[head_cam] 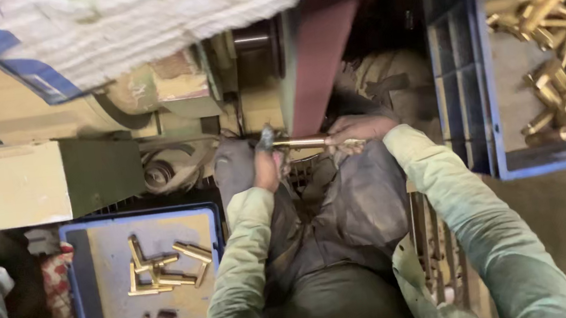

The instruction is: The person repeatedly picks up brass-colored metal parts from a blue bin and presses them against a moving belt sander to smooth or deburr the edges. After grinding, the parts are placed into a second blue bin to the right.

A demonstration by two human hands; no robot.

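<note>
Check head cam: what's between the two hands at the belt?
In the head view, a brass rod spans the gap between left hand and right hand, lying across the red-brown sanding belt. Nothing else sits there.

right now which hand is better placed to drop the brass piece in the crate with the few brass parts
Left. The left hand grips the brass piece on the side nearest that crate; the right hand is farther off, nearer the fuller crate.
</note>
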